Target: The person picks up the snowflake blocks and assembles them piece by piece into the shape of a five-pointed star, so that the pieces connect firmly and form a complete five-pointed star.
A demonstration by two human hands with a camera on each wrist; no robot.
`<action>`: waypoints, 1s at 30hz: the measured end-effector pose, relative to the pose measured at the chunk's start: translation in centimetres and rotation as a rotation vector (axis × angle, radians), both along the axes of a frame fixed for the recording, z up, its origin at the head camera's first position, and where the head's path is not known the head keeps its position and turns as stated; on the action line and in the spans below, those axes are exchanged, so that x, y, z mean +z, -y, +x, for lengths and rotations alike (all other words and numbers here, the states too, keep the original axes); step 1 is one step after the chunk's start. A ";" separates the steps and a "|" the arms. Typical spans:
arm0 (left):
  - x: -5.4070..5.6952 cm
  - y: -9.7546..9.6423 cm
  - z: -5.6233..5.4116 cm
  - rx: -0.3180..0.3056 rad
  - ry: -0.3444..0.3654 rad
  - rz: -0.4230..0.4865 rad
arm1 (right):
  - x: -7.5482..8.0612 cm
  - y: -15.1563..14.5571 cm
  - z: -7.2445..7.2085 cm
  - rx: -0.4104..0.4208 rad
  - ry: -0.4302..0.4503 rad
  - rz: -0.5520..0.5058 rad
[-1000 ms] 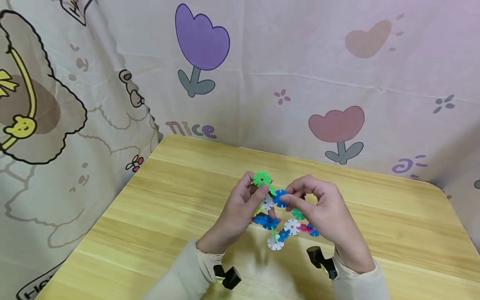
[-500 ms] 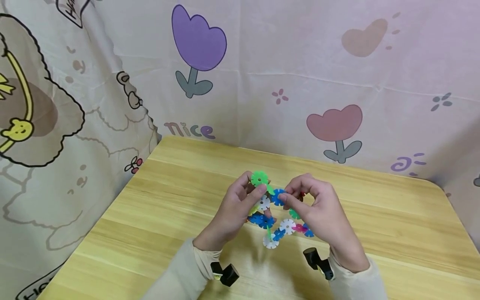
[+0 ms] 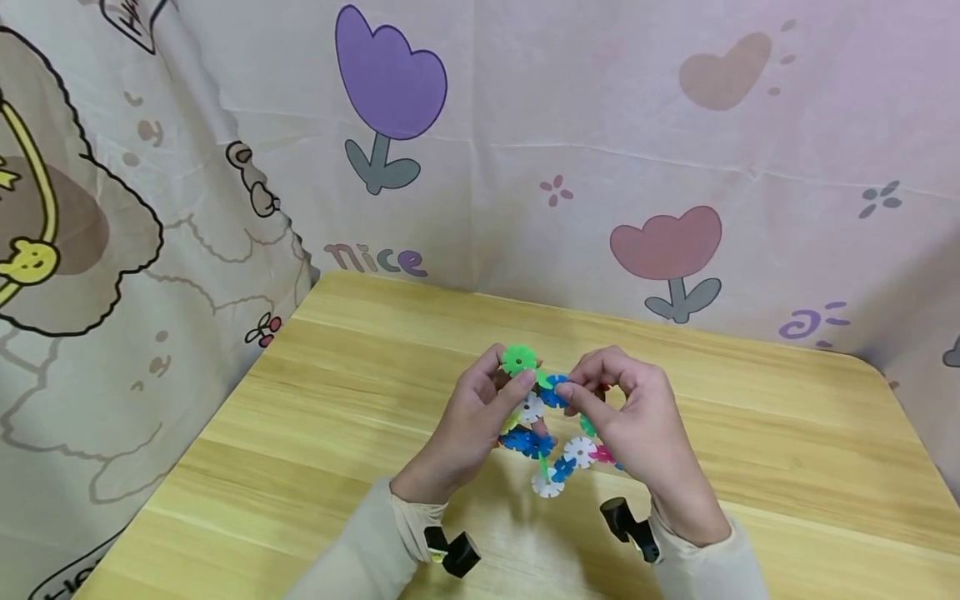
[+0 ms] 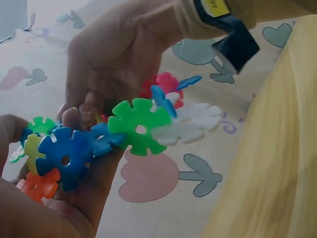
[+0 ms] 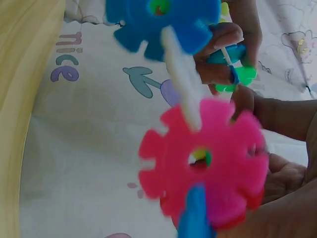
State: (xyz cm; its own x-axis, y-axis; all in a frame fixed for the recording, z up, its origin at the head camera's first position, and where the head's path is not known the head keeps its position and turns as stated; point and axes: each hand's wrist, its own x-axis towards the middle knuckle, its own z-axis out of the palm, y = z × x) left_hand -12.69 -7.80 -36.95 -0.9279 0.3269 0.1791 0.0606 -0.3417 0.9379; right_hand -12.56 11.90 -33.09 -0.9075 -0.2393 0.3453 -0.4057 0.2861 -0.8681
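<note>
A chain of interlocking plastic snowflake discs hangs between the two hands above the table. In the head view, my left hand (image 3: 467, 427) holds its upper left part, the thumb beside a bright green disc (image 3: 512, 367). My right hand (image 3: 647, 429) pinches a blue disc (image 3: 552, 398) between thumb and index finger, close to a small green piece. Below hang a white disc (image 3: 572, 454), a pink disc (image 3: 602, 454) and another white disc (image 3: 542, 487). An orange disc (image 4: 42, 187) shows near the left palm in the left wrist view. The right hand hides part of the chain.
The light wooden table (image 3: 360, 350) lies under both hands. Printed cloth (image 3: 510, 100) hangs behind it and along the left side. A black wrist camera (image 3: 459, 553) is strapped on the left sleeve, another black wrist camera (image 3: 618, 517) on the right.
The pinched blue disc has tilted slightly and sits closer to the small green piece. The right hand now covers more of the chain's lower right end. The head view has shifted a little.
</note>
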 end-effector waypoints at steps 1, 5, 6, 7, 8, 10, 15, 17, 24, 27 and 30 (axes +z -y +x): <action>0.0 0.1 -0.1 -0.009 0.002 -0.006 | 0.0 0.0 0.0 0.002 0.002 0.002; 0.1 0.7 -0.2 -0.059 0.003 -0.005 | 0.2 -0.1 -0.1 0.013 0.008 0.025; 0.1 0.8 -0.2 -0.071 0.001 -0.005 | 0.3 -0.1 0.0 0.014 0.006 0.034; 0.0 0.9 -0.2 -0.080 -0.006 -0.007 | 0.3 -0.2 0.0 0.016 -0.004 0.044; 0.0 0.9 -0.2 -0.082 -0.012 -0.011 | 0.4 -0.3 0.0 0.020 -0.018 0.052; 0.0 0.8 -0.2 -0.073 -0.022 -0.027 | 0.5 -0.4 0.1 0.030 -0.058 0.065; 0.0 0.7 -0.2 -0.039 -0.034 -0.044 | 1.0 -0.9 0.4 0.059 -0.152 0.074; 0.0 0.6 -0.1 -0.036 -0.035 -0.043 | 1.1 -1.1 0.4 0.084 -0.170 0.050; 0.1 0.7 -0.1 -0.049 -0.021 -0.030 | 1.1 -2.4 -0.5 0.169 -0.110 -0.102; 0.2 0.9 0.0 -0.051 -0.031 -0.047 | 1.0 -3.1 -0.8 0.172 -0.040 -0.080; 0.4 1.0 0.0 -0.059 -0.041 -0.081 | 0.9 -3.5 -1.0 0.202 0.033 -0.006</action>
